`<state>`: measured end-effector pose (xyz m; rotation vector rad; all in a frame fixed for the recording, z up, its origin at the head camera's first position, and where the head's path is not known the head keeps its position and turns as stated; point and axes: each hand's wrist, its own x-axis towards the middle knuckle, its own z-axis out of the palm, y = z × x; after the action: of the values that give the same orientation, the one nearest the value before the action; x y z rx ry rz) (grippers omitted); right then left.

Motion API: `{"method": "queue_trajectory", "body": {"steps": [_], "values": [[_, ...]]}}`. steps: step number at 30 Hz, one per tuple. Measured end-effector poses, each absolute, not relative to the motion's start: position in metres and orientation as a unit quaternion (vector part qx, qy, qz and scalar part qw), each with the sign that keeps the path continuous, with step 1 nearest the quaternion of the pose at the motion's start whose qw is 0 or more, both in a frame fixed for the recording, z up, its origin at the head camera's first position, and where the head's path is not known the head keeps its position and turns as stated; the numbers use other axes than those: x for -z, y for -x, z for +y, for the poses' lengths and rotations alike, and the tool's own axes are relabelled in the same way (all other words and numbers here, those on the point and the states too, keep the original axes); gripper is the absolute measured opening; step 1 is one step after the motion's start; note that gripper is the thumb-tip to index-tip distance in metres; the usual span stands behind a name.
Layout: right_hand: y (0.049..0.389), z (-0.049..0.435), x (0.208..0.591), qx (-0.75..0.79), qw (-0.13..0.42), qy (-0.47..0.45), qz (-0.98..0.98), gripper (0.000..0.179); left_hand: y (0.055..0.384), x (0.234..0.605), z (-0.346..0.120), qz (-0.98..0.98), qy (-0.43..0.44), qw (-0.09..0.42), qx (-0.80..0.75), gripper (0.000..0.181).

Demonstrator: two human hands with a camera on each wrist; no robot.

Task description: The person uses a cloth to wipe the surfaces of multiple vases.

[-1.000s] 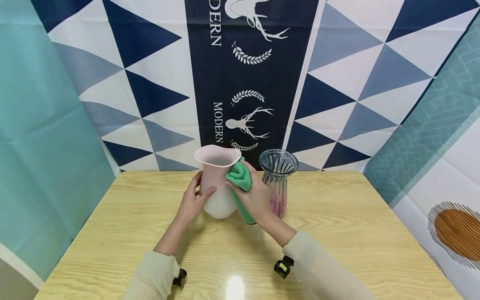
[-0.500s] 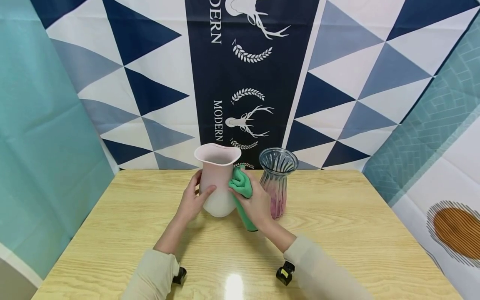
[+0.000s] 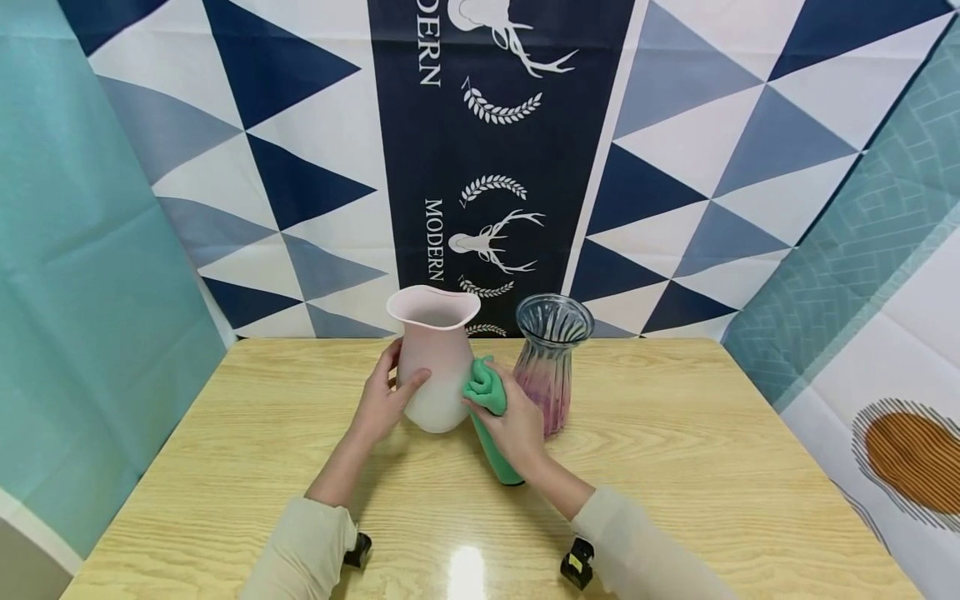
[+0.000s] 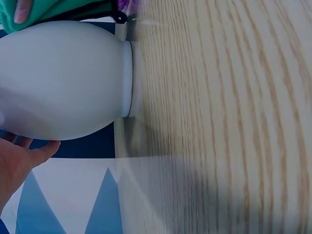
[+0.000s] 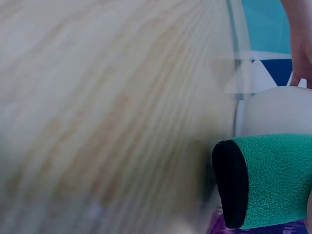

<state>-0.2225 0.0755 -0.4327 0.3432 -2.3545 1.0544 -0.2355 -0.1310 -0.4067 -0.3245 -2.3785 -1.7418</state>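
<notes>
A white vase with a pinkish neck and wavy rim (image 3: 435, 392) stands upright on the wooden table. Around its left side, my left hand (image 3: 379, 406) holds it, thumb across the front and fingers partly hidden behind. My right hand (image 3: 519, 423) grips a bunched green cloth (image 3: 487, 390) against the vase's right side; a black-edged end hangs below the hand. In the left wrist view, the white vase's lower body (image 4: 68, 78) and base rest on the table. Fleecy texture shows on the green cloth (image 5: 275, 180) in the right wrist view, with the vase just beyond it.
Right behind my right hand stands a ribbed glass vase (image 3: 553, 379), blue-grey at the top and pink below. The table (image 3: 660, 467) ends at a patterned backdrop (image 3: 510, 150). A teal hanging sheet (image 3: 97, 275) is on the left.
My right hand has slid the green cloth down the white vase's right side, from near the rim to the middle. The left hand and both vases keep their places.
</notes>
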Motion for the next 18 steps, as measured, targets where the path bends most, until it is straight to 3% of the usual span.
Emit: {"method": "queue_trajectory", "body": {"steps": [7, 18], "values": [[0.223, 0.081, 0.434, -0.396, 0.279, -0.124, -0.866, 0.06, 0.245, 0.418, -0.132, -0.798, 0.111, 0.095, 0.585, 0.068], [0.226, 0.079, 0.399, -0.408, 0.333, -0.163, -0.834, 0.059, 0.243, 0.413, -0.125, -0.786, 0.109, 0.152, 0.59, 0.083]]}}
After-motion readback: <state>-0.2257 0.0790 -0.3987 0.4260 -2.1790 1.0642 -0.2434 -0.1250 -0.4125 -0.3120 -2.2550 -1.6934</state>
